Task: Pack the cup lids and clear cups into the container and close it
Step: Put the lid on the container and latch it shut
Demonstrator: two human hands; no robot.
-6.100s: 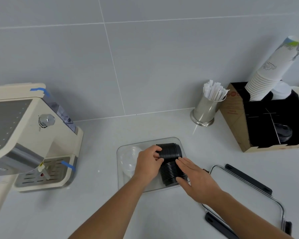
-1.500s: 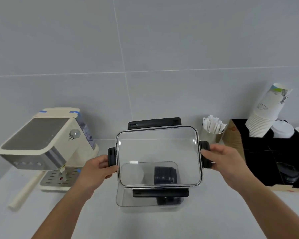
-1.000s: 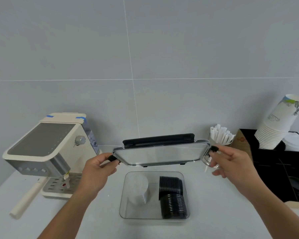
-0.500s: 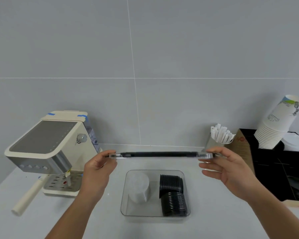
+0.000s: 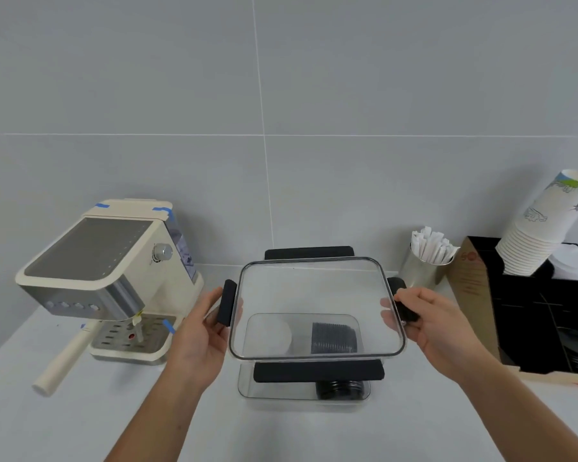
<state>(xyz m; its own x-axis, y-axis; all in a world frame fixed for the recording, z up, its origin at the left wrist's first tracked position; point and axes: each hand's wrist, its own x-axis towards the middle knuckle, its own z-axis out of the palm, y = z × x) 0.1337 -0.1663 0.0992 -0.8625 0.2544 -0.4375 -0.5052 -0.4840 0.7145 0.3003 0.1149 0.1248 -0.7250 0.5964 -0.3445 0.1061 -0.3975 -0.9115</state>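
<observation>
A clear rectangular container (image 5: 274,393) stands on the white counter in front of me. Inside it, seen through the lid, lie a stack of black cup lids (image 5: 333,338) on the right and clear cups (image 5: 274,335) on the left. I hold the container's transparent lid (image 5: 314,288), with black clasps on all sides, tilted in the air above the container. My left hand (image 5: 202,338) grips its left clasp and my right hand (image 5: 434,325) grips its right clasp.
A cream espresso machine (image 5: 107,278) stands at the left. A steel cup of wrapped straws (image 5: 426,261) is at the back right. A black-lined cardboard organiser (image 5: 528,315) with a leaning stack of paper cups (image 5: 544,225) sits at the far right.
The lid went from edge-on and level half a second ago to tilted with its face toward me, and it is lower over the container. Both hands stayed on its side clasps.
</observation>
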